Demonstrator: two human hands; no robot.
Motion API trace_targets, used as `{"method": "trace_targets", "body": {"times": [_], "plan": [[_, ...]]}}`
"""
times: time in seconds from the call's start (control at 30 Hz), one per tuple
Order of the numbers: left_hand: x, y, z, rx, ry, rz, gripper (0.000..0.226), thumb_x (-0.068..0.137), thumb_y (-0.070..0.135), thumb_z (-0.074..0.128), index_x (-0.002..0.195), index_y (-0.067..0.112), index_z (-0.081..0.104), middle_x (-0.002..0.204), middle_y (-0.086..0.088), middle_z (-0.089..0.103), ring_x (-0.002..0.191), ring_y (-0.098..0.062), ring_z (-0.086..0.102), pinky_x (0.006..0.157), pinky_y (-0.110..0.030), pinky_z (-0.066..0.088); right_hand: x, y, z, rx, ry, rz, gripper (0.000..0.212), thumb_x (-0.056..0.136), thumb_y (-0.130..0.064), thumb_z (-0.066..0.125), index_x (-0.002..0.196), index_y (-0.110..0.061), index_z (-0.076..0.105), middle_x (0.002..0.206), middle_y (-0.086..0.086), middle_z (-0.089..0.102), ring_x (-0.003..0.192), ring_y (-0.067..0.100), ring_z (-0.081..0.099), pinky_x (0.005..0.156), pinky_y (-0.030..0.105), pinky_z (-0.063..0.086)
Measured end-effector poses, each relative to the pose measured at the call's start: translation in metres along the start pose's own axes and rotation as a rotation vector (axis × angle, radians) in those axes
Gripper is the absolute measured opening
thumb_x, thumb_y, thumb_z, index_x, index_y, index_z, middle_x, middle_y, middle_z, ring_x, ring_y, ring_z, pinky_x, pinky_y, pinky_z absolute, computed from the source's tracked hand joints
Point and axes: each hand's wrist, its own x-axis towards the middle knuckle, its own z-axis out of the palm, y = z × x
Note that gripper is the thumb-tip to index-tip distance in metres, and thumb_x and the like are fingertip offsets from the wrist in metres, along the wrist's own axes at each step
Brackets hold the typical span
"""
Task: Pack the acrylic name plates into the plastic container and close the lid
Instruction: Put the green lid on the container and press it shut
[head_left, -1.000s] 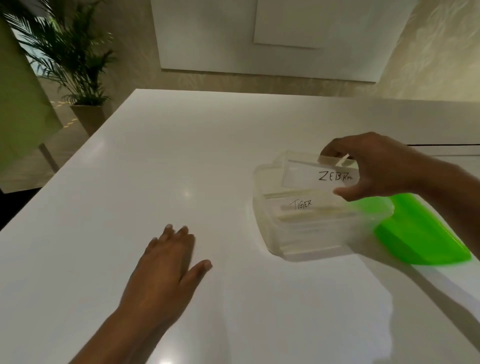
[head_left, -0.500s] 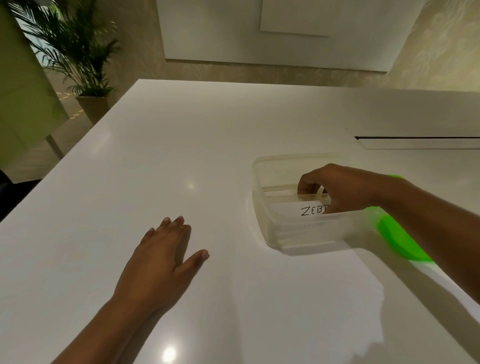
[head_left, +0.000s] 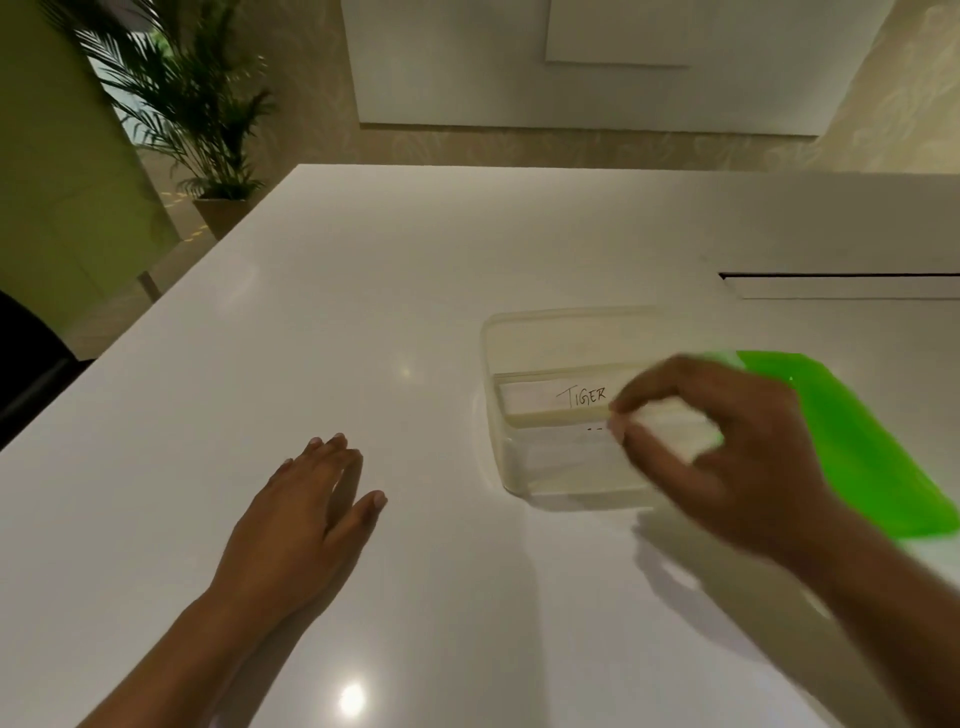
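Two acrylic name plates, as far as we could make out, were already inside the plastic container (head_left: 491, 415), which sat open on the white table (head_left: 467, 234) a little to our right. The plate marked TIGER (head_left: 545, 397) sat across the middle with its label facing us. A second plate (head_left: 550, 457) lay nearer us and lower, its lettering almost wholly hidden behind our right hand (head_left: 737, 457). That hand hovered over the near right corner of the container, its fingers curled and thumb and forefinger drawn close together. It was too blurred for us to tell whether it pinched anything or was bare. Our left hand (head_left: 306, 519) rested flat on the table well to the left of the container, fingers straight and slightly spread, holding nothing. The green lid (head_left: 857, 441) lay on the table just beside the container's right side, partly covered by our right hand, and not yet fitted. No other plates showed on the table, so we judged the packing finished or very nearly so, though the clear walls and the blur kept us from counting the plates with certainty. What remained, by our reckoning, was the lid: picking it up, setting it square over the rim, and pressing it down all round until it seated.
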Motion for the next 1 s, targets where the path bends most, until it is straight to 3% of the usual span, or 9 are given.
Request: {"method": "trace_targets", "body": {"times": [0.1, 0.2, 0.27, 0.33, 0.43, 0.6, 0.83, 0.93, 1.0], "plan": [[-0.004, 0.018, 0.005, -0.120, 0.058, 0.006, 0.048, 0.092, 0.023, 0.062, 0.139, 0.021, 0.052, 0.142, 0.018, 0.043, 0.138, -0.011, 0.039, 0.106, -0.028, 0.031, -0.042, -0.015, 0.018, 0.068, -0.064, -0.028, 0.015, 0.086, -0.026, 0.065, 0.078, -0.013, 0.068, 0.078, -0.004, 0.067, 0.073, 0.016, 0.063, 0.066, 0.031, 0.049], [0.000, 0.038, 0.010, -0.168, 0.071, 0.002, 0.048, 0.092, 0.020, 0.062, 0.138, 0.023, 0.052, 0.142, 0.017, 0.046, 0.137, -0.010, 0.040, 0.107, -0.030, 0.035, -0.074, -0.003, 0.035, 0.040, -0.245, -0.021, 0.014, 0.084, -0.029, 0.068, 0.080, -0.016, 0.069, 0.083, -0.006, 0.069, 0.078, 0.016, 0.065, 0.062, 0.033, 0.052], [0.004, 0.049, 0.016, -0.168, 0.037, -0.010, 0.051, 0.092, 0.023, 0.061, 0.141, 0.022, 0.049, 0.148, 0.010, 0.045, 0.139, -0.014, 0.040, 0.110, -0.033, 0.035, -0.086, 0.009, 0.040, 0.042, -0.345, 0.013, 0.012, 0.082, -0.031, 0.071, 0.087, -0.020, 0.071, 0.096, -0.008, 0.071, 0.095, 0.012, 0.066, 0.078, 0.036, 0.054], [0.005, 0.059, 0.024, -0.127, -0.002, -0.014, 0.055, 0.093, 0.037, 0.059, 0.144, 0.021, 0.045, 0.153, 0.005, 0.041, 0.141, -0.015, 0.036, 0.112, -0.033, 0.030, -0.095, 0.016, 0.045, 0.012, -0.427, 0.060, 0.024, 0.082, -0.035, 0.071, 0.102, -0.021, 0.072, 0.114, -0.009, 0.069, 0.115, 0.008, 0.060, 0.104, 0.038, 0.043], [0.004, 0.064, 0.036, 0.032, -0.043, 0.007, 0.065, 0.093, 0.058, 0.045, 0.145, 0.019, 0.044, 0.156, -0.001, 0.038, 0.145, -0.017, 0.028, 0.117, -0.037, 0.021, -0.100, 0.017, 0.048, -0.058, -0.485, 0.126, 0.040, 0.085, -0.042, 0.065, 0.119, -0.021, 0.067, 0.131, -0.007, 0.063, 0.127, 0.007, 0.052, 0.114, 0.029, 0.027], [0.006, 0.059, 0.038, 0.069, -0.042, 0.017, 0.073, 0.090, 0.068, 0.032, 0.144, 0.019, 0.044, 0.157, -0.002, 0.036, 0.146, -0.017, 0.027, 0.118, -0.037, 0.019, -0.097, 0.012, 0.048, -0.034, -0.482, 0.170, 0.041, 0.085, -0.041, 0.066, 0.121, -0.021, 0.068, 0.134, -0.008, 0.061, 0.129, 0.005, 0.049, 0.113, 0.028, 0.029], [0.005, 0.059, 0.036, 0.032, -0.048, 0.040, 0.065, 0.091, 0.062, 0.032, 0.141, 0.021, 0.044, 0.157, -0.001, 0.036, 0.147, -0.017, 0.025, 0.119, -0.036, 0.015, -0.091, 0.008, 0.047, -0.071, -0.515, 0.192, 0.039, 0.087, -0.046, 0.060, 0.120, -0.027, 0.066, 0.135, -0.013, 0.059, 0.131, 0.000, 0.045, 0.114, 0.028, 0.030], [0.004, 0.059, 0.035, -0.045, -0.050, 0.049, 0.062, 0.091, 0.057, 0.045, 0.142, 0.022, 0.044, 0.157, 0.000, 0.037, 0.147, -0.015, 0.025, 0.120, -0.038, 0.017, -0.090, 0.004, 0.047, -0.091, -0.484, 0.215, 0.032, 0.086, -0.042, 0.064, 0.113, -0.024, 0.069, 0.125, -0.012, 0.066, 0.123, 0.004, 0.054, 0.105, 0.026, 0.040], [0.001, 0.061, 0.030, -0.150, -0.020, 0.036, 0.066, 0.089, 0.055, 0.053, 0.145, 0.024, 0.042, 0.155, 0.006, 0.038, 0.144, -0.013, 0.030, 0.117, -0.038, 0.024, -0.087, 0.001, 0.043, -0.077, -0.446, 0.217, 0.018, 0.083, -0.029, 0.067, 0.099, -0.021, 0.069, 0.106, -0.007, 0.071, 0.104, 0.013, 0.063, 0.089, 0.030, 0.052]]}}
